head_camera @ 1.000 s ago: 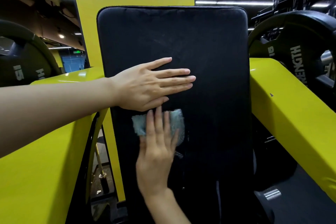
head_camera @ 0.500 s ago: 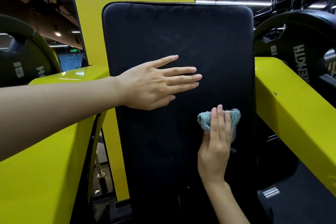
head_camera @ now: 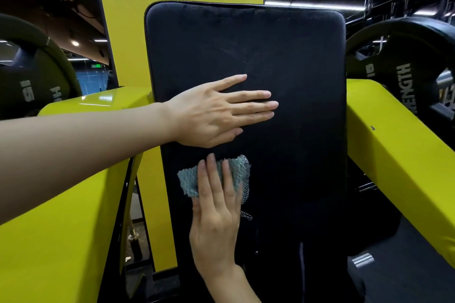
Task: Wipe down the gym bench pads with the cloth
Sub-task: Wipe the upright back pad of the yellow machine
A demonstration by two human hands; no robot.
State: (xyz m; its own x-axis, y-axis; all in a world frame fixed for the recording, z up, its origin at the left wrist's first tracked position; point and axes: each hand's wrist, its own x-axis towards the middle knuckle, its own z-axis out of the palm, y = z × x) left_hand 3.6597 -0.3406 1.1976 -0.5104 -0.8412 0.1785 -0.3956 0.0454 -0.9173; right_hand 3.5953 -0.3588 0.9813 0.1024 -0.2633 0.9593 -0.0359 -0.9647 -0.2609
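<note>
My left hand [head_camera: 219, 110] lay open on the pad [head_camera: 295, 69]. My right hand [head_camera: 216, 211], also flat, pressed the seemingly soft cloth [head_camera: 189, 181].

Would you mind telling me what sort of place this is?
Most likely a commercial gym: black weight plates marked 15 hang at each side, and yellow machine arms flank an upright black bench pad.

"15" on left plate [head_camera: 32, 76], right plate [head_camera: 403, 69]
</note>
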